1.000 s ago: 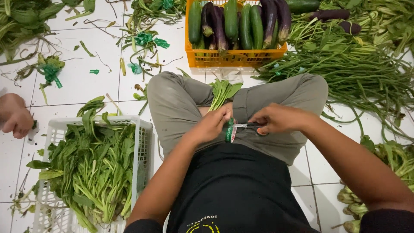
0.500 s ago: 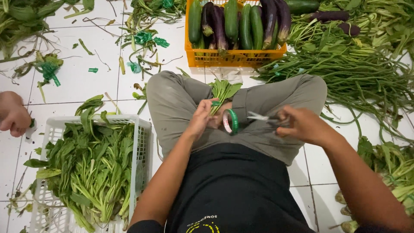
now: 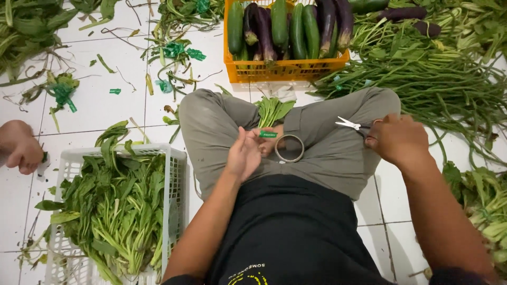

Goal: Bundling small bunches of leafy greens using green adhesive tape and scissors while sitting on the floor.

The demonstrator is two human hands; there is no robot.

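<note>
Gripped in the left hand (image 3: pixel 245 155), a leafy bunch (image 3: pixel 272 110) is being taped while scissors (image 3: pixel 348 124) are being held closed-fisted by the right hand (image 3: pixel 396 138), binding unfinished.

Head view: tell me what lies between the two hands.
In the head view, between the left hand and the right hand lie a tape roll, grey trouser cloth and scissors.

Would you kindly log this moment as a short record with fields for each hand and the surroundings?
Left hand: holds a small leafy bunch with green tape at its stems; tape roll beside it
Right hand: grip on scissors, over the right knee
Left side: white basket of leafy greens
Ahead: orange crate with cucumbers and eggplants
Right side: long beans on the floor
</note>
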